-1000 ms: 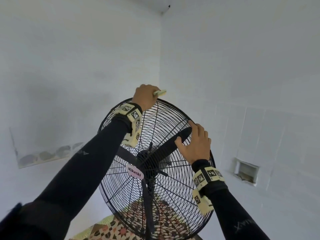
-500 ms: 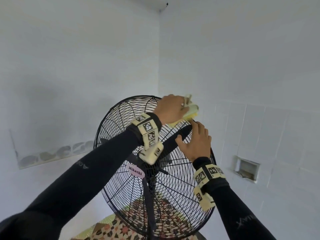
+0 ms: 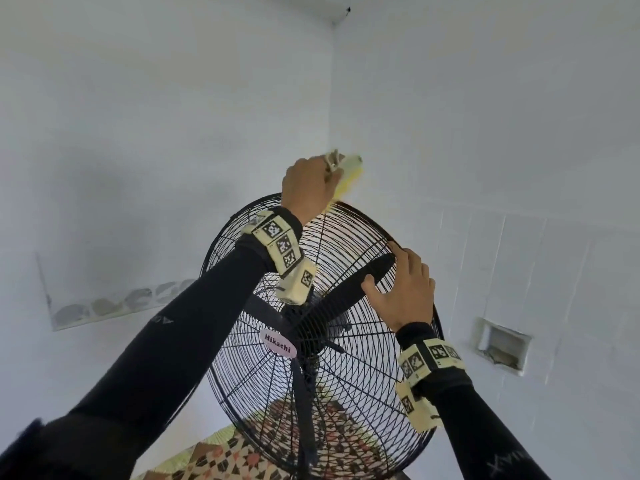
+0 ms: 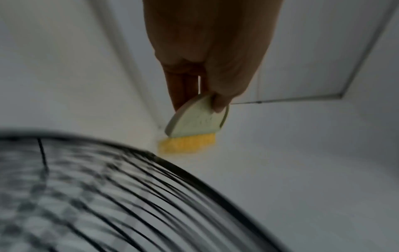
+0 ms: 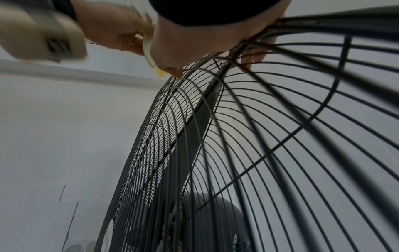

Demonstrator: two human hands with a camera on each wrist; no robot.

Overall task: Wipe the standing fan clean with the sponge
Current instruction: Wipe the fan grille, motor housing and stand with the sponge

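Observation:
A black standing fan (image 3: 346, 375) with a wire grille and a pink "Mikachi" badge fills the middle of the head view. My left hand (image 3: 311, 185) is just above the grille's top rim and pinches the sponge (image 3: 349, 171), which has a cream back and a yellow underside. In the left wrist view my thumb and fingers hold the sponge (image 4: 194, 124) by its cream back, yellow side down, a little above the blurred grille (image 4: 108, 187). My right hand (image 3: 401, 292) lies on the upper right of the grille. Its fingers (image 5: 252, 59) hook over the rim.
White walls meet in a corner behind the fan. The right wall is tiled and has a small recessed niche (image 3: 502, 344). A patterned cloth (image 3: 214, 459) lies below the fan. The fan's black blades and motor housing (image 5: 215, 213) sit inside the cage.
My left hand swept the sponge from the top rim rightward toward my right hand, then lifted it above the top of the grille. My right hand stayed on the grille.

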